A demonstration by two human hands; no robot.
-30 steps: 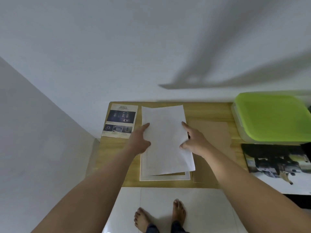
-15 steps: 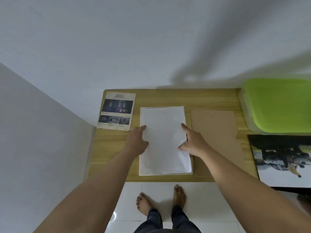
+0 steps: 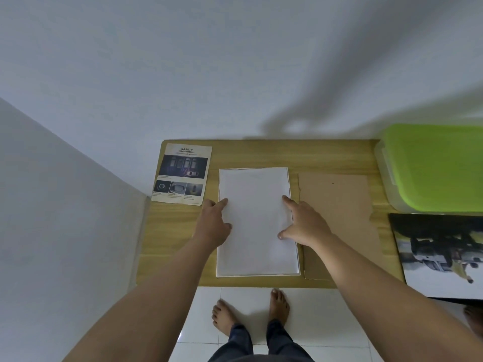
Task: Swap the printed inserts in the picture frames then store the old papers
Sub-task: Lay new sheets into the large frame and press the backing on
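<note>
You stand barefoot at a wooden table (image 3: 264, 154) set against a pale wall. At its far right sits a clear plastic box with a green lid (image 3: 436, 165). In front of the box lies 1 large photo print (image 3: 441, 257), which overhangs the near edge of the table.

At the centre of the table lies 1 white sheet (image 3: 257, 220), blank side up. It sits flat inside a white picture frame (image 3: 257, 275), of which only a thin border shows around the paper. Just to the right of the frame lies a brown cardboard panel (image 3: 337, 205), flat on the table, its right edge ragged. To the left, near the far corner, lies a printed leaflet (image 3: 181, 173) headed "SAFETY", close to the frame but apart from it.

Your left hand (image 3: 213, 223) rests on the left edge of the sheet, fingers straight, forefinger and thumb on the paper. Your right hand (image 3: 304, 223) rests on the right edge, fingers spread, forefinger and thumb on the paper. Neither of the 2 hands pinches anything; both press flat.
</note>
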